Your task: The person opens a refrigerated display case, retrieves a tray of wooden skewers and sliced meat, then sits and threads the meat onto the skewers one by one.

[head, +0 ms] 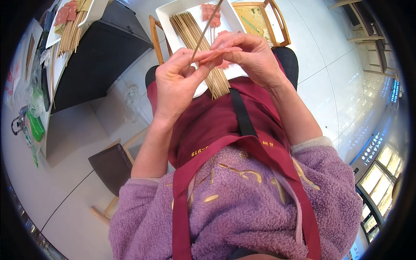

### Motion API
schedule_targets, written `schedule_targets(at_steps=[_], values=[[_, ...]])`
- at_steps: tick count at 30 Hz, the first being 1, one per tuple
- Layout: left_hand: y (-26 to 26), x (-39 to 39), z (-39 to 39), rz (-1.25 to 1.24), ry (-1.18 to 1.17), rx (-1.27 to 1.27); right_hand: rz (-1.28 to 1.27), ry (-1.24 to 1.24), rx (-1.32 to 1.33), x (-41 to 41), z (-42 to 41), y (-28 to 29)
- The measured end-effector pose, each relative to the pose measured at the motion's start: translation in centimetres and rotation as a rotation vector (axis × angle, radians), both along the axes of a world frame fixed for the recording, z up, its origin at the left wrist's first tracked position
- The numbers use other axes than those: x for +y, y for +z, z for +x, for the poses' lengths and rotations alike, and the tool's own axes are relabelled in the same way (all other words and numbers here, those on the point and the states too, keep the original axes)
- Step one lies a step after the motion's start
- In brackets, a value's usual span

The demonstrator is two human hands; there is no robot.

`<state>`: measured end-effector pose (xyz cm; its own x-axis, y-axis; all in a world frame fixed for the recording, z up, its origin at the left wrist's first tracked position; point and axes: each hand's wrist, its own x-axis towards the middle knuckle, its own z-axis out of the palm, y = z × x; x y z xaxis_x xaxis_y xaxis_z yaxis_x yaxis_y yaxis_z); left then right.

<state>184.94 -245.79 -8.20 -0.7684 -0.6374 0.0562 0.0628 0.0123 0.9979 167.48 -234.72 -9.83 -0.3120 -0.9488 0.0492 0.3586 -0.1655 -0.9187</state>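
Note:
My left hand (177, 86) grips a thin bamboo skewer (207, 27) that slants up and away. Its thumb and forefinger also touch one end of a pink slice of raw meat (217, 56). The slice's other end is pinched by my right hand (260, 60), thumb below and fingers above. Whether the skewer pierces the slice cannot be told, as fingers cover the spot. Beneath both hands a white tray (178, 7) rests at my lap. It holds a bundle of bamboo skewers (191, 32) and folded meat on skewers (211, 15); my hands partly hide other meat pieces.
Beyond the tray is a wooden-framed piece of furniture (282, 22). At left, a dark-sided table (100, 61) bears another white tray (94, 14) with skewered meat, plastic bags (35, 97) and a green packet (35, 126). A chair (110, 165) stands at lower left.

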Motion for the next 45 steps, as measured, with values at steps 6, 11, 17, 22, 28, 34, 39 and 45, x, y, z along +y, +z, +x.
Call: schedule_targets(at_steps=[6, 11, 17, 22, 28, 34, 39, 45], values=[[-0.1, 0.0, 0.0, -0.045, 0.006, 0.059, -0.071, 0.006, 0.073, 0.0, 0.1, 0.4], [-0.2, -0.3, 0.4, -0.120, 0.017, 0.019, -0.097, 0.020, 0.078, 0.1, 0.0, 0.3], [0.5, 0.0, 0.2, -0.085, 0.040, 0.015, 0.012, -0.027, -0.001, 0.2, 0.6, 0.8], [1.5, 0.1, 0.1, 0.202, 0.096, -0.052, 0.254, 0.199, -0.002, 0.4, 0.9, 0.7], [1.1, -1.5, 0.0, 0.546, 0.125, -0.144, 0.337, 0.251, -0.258, 0.5, 1.3, 0.0], [-0.1, -2.5, -0.1, 0.581, 0.160, -0.166, 0.280, 0.299, -0.479, 0.5, 1.6, 0.2], [-0.9, -2.7, -0.3, 0.579, 0.166, -0.144, 0.244, 0.347, -0.592, 0.4, 1.5, 0.7], [-0.6, -2.7, -0.3, 0.569, 0.175, -0.219, 0.270, 0.311, -0.705, 0.1, 1.6, 1.1]])
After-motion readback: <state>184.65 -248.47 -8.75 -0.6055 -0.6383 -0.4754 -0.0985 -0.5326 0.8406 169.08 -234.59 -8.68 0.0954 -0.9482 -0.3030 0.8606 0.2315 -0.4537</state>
